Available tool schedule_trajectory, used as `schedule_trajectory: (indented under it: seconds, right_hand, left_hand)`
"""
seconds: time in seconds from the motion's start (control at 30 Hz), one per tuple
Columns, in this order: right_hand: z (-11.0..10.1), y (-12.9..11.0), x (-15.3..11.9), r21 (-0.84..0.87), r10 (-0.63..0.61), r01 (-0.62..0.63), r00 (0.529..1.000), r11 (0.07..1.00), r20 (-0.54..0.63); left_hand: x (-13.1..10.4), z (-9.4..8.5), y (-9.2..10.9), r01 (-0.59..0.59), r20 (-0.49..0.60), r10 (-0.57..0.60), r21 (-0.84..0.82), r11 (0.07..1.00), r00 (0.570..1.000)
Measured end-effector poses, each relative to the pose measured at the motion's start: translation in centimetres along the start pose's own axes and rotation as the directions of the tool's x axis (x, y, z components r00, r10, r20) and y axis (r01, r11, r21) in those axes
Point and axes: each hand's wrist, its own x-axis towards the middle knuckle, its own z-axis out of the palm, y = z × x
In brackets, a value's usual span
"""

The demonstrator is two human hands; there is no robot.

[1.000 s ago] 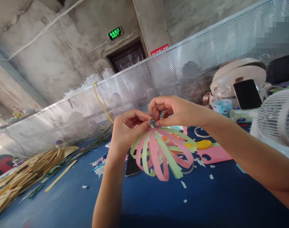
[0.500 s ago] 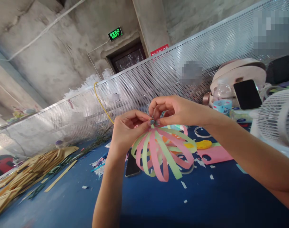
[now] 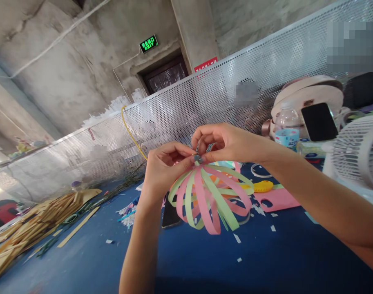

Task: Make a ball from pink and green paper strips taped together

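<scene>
Left hand [image 3: 163,167] and right hand [image 3: 229,143] are both clamped on the top of a pink-and-green paper ball [image 3: 201,200] over a blue table [image 3: 192,261].

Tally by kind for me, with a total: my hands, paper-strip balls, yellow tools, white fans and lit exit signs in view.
Hands: 2, left hand and right hand
Paper-strip ball: 1
Yellow tool: 1
White fan: 1
Lit exit sign: 1
Total: 6
</scene>
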Motion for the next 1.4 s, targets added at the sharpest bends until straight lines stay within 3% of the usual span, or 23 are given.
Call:
schedule_trajectory:
  seconds: [0.83, 1.4]
  right_hand:
    - [-0.23, -0.09, -0.1, -0.027, -0.004, 0.004, 1.0, 1.0, -0.007]
    - [-0.18, 0.29, 0.22, 0.1, 0.031, -0.035, 0.999, 0.994, 0.037]
  left_hand:
    - [0.17, -0.2, -0.37, -0.017, 0.018, 0.017, 0.012, 1.0, 1.0]
    - [0.11, -0.06, -0.27, -0.006, 0.015, 0.006, -0.011, 1.0, 1.0]
